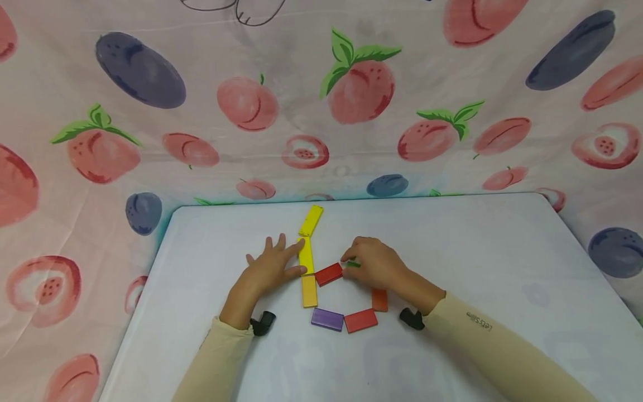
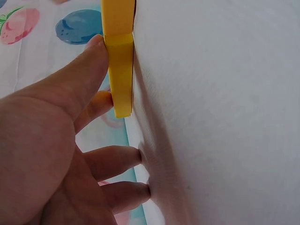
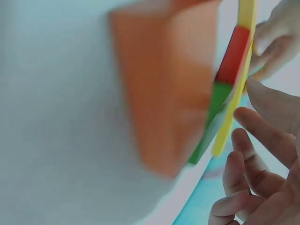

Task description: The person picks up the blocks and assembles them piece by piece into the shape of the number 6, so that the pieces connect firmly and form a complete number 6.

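Note:
Both hands are over a row of coloured domino-like blocks on the white table. My left hand has its fingers spread, its thumb and index finger touching the side of a yellow block. A second yellow block lies beyond, and a yellow-orange block nearer. My right hand hovers close over a green block, thumb and index fingertips apart in the right wrist view. A red block lies between the green and yellow blocks. The right hand hides much of the green part in the head view.
An orange block, a red block and a purple block curve round the near side of the loop. Dark wrist cameras hang under both sleeves. Behind the table rises a fruit-print cloth.

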`<act>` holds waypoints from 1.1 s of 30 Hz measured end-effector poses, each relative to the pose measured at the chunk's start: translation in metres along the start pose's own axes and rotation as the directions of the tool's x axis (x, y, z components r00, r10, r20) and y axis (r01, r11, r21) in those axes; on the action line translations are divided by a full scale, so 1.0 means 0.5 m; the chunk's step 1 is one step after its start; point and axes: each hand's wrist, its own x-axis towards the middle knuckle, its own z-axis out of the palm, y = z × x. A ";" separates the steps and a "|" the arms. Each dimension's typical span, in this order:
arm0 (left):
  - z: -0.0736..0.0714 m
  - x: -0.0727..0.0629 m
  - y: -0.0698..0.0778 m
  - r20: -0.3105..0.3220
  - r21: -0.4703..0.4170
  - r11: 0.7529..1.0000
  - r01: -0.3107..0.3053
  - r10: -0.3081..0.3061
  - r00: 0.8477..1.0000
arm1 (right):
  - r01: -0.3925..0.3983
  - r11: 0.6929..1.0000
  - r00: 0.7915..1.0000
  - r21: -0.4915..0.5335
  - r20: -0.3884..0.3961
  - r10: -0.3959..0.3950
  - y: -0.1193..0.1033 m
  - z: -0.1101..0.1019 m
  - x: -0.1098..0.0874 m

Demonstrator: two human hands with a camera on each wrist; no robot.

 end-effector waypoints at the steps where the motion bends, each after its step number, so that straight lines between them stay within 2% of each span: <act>1: 0.000 0.000 0.000 0.002 -0.002 1.000 0.000 0.000 1.000 | -0.013 1.000 1.000 0.013 0.001 0.013 0.010 -0.001 -0.001; 6: 0.002 0.001 -0.003 0.002 0.000 1.000 -0.002 0.002 1.000 | -0.063 0.994 0.998 0.084 0.004 0.063 0.048 0.001 -0.004; 13: 0.002 0.001 -0.005 -0.009 0.004 1.000 -0.008 0.008 1.000 | -0.015 0.989 1.000 0.147 -0.012 0.017 0.066 0.000 -0.009; 16: 0.002 0.001 -0.005 -0.011 0.004 1.000 -0.009 0.009 1.000 | -0.022 0.988 1.000 0.151 -0.010 0.024 0.066 0.000 -0.010; 20: 0.003 0.001 -0.005 -0.013 0.003 1.000 -0.009 0.009 1.000 | -0.013 0.991 1.000 0.131 -0.015 0.015 0.059 0.003 -0.008; 26: 0.003 0.002 -0.005 -0.013 0.009 1.000 0.003 -0.003 1.000 | 0.048 0.998 0.999 0.035 0.025 -0.049 0.034 0.015 0.007; 33: 0.003 0.001 -0.004 -0.014 0.016 1.000 0.002 -0.001 1.000 | 0.072 0.997 0.997 -0.038 0.034 -0.070 0.010 0.024 0.018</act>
